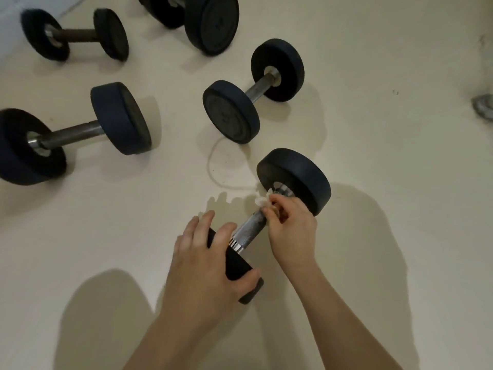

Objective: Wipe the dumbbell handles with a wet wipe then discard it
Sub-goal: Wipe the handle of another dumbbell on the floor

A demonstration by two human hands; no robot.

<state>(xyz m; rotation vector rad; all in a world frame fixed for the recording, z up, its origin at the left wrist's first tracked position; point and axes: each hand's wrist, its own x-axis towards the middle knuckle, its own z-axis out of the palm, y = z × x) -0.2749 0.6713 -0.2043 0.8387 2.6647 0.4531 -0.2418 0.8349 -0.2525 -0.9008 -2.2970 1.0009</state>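
Observation:
A black dumbbell [296, 177] with a shiny metal handle [249, 231] lies on the pale floor just in front of me. My left hand [205, 263] is clamped over its near weight. My right hand [290, 222] pinches a crumpled white wet wipe [262, 200] against the far end of the handle, close to the far weight. The wipe is mostly hidden by my fingers.
Several other black dumbbells lie on the floor: one at centre [253, 94], one at left [72, 132], one at far upper left [74, 34], a larger one at the top [197, 17]. A thin loop of string [213, 161] lies nearby. A grey object [484, 105] sits at the right edge.

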